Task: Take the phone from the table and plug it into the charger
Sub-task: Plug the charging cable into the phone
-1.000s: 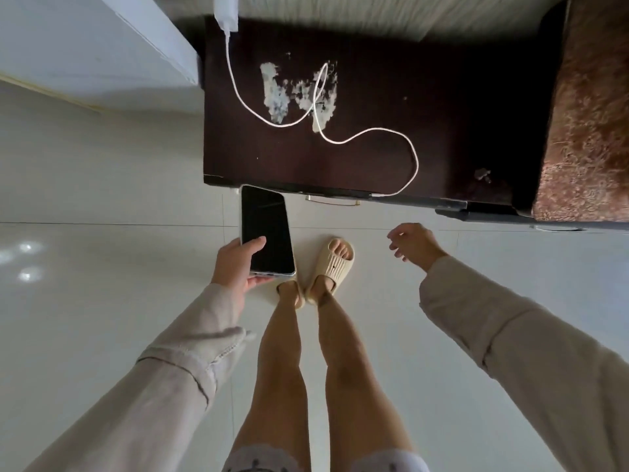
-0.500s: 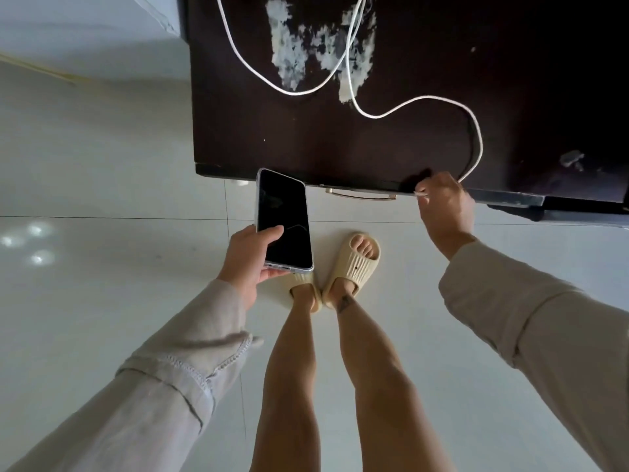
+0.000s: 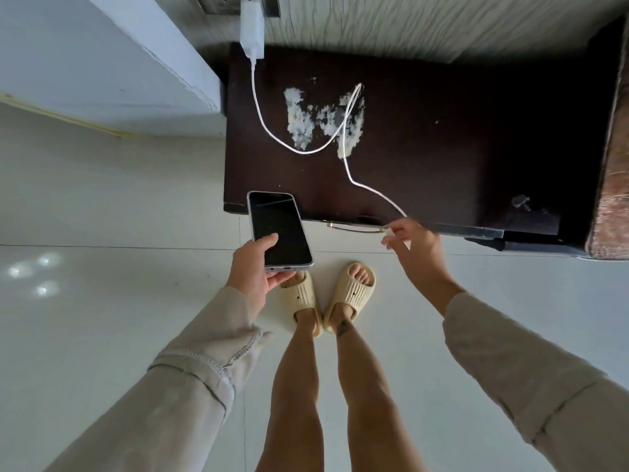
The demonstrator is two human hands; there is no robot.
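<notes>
My left hand point(image 3: 254, 272) holds a black-screened phone point(image 3: 278, 229) flat, screen up, just in front of the dark wooden table point(image 3: 442, 165). The phone's port end faces me. A white charger block point(image 3: 252, 28) sits in a wall socket above the table's back edge. Its white cable point(image 3: 306, 149) loops across the tabletop and runs to the front edge. There my right hand point(image 3: 413, 245) pinches the cable's free end between thumb and fingertips, the other fingers spread. The plug tip and the phone are apart.
The table has a worn white patch point(image 3: 320, 119) on top and a drawer handle point(image 3: 354, 227) under its front edge. A brown upholstered piece point(image 3: 611, 185) stands at the right, a white wall corner point(image 3: 136, 63) at the left. My feet in cream slippers point(image 3: 326, 294) stand on pale floor tiles.
My right hand took the cable end at the table's front edge and drew it left toward the phone, straightening the loop. The left hand kept holding the phone.
</notes>
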